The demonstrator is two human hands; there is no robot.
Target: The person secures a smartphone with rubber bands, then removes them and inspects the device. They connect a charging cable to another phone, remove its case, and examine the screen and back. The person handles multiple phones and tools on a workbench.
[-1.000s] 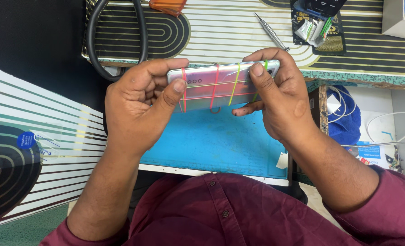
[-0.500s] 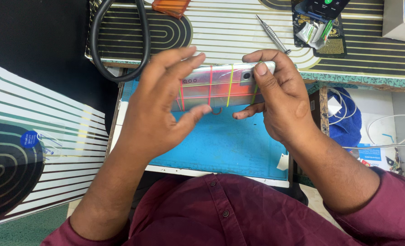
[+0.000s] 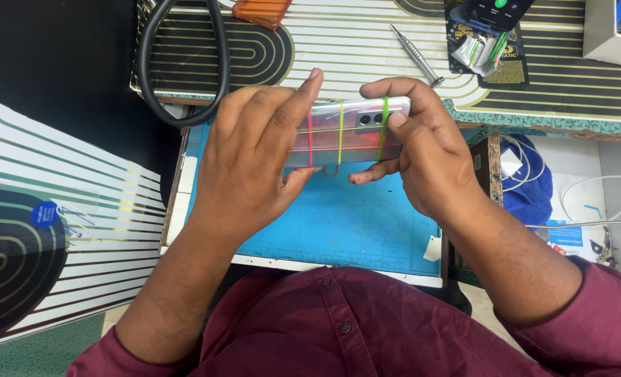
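Note:
I hold a silvery-pink phone (image 3: pixel 356 132) back side up above a blue work mat (image 3: pixel 338 223). Coloured rubber bands, red, yellow and green, wrap across its body. My right hand (image 3: pixel 422 153) grips the phone's right end near the camera lenses, thumb on the green band. My left hand (image 3: pixel 254 160) covers the left end, thumb underneath, index and middle fingers lifted and stretched over the top edge.
A black cable loop (image 3: pixel 185 63) lies on the striped bench at the back left, by an orange tool (image 3: pixel 261 10). A slim screwdriver (image 3: pixel 416 56) and a dark phone on a packet (image 3: pixel 488 31) lie at the back right. White cables (image 3: pixel 589 202) hang at the right.
My left hand's fingers have lifted off the phone's top and spread upward. The phone has shifted slightly right, showing its camera end.

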